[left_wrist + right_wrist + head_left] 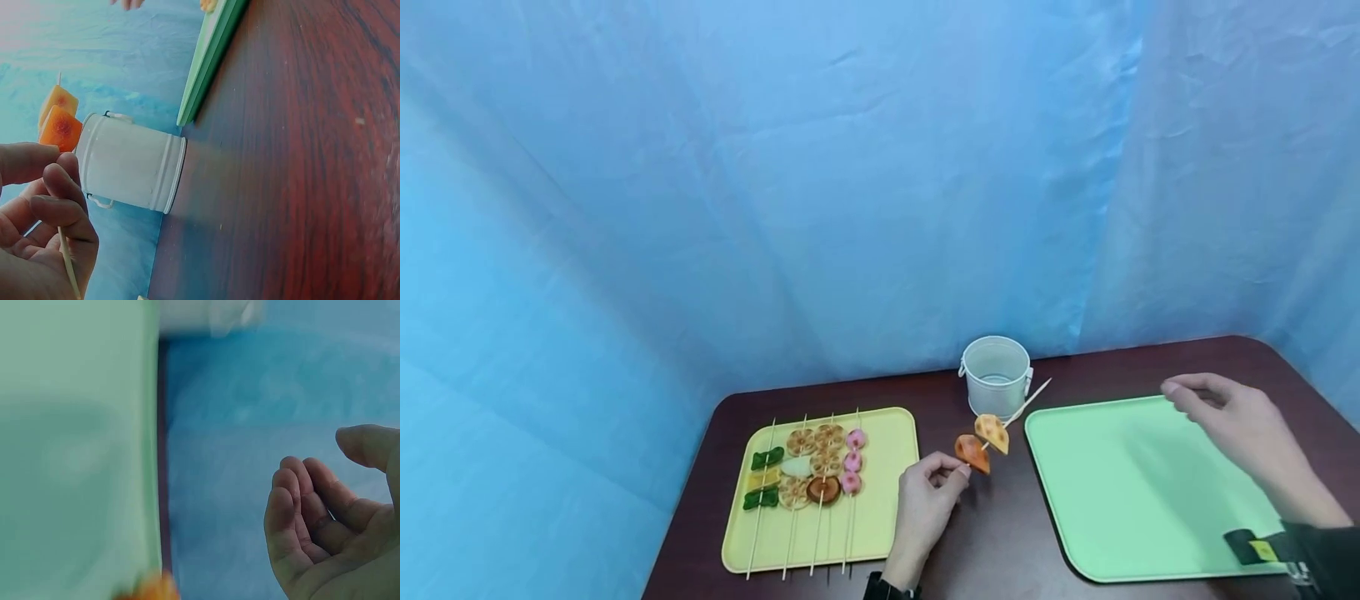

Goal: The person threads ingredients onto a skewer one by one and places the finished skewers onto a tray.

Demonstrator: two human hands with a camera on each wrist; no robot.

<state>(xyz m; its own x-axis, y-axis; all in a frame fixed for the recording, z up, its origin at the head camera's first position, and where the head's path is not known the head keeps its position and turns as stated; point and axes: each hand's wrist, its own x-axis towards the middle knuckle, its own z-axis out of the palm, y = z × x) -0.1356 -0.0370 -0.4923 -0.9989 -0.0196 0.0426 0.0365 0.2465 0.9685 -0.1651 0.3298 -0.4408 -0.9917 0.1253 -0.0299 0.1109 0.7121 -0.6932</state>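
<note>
My left hand (925, 504) pinches a wooden skewer (1028, 402) between thumb and fingers, over the table between the two trays. Threaded on it are an orange piece (973, 453) near the fingers and a yellow-orange piece (992, 433) further along, both like toy food slices. In the left wrist view, the skewer's lower end (69, 265) passes through the palm. My right hand (1240, 429) is above the green tray (1120, 492), fingers loosely bent, holding nothing. The right wrist view shows a gap between thumb and fingers (284, 519).
A yellow tray (887, 517) on the left bears several food skewers, among them pink balls (852, 461) and green pieces (761, 497). Behind stands a small white bucket (996, 375) near the table's (1000, 533) back edge. A blue curtain (880, 208) hangs behind.
</note>
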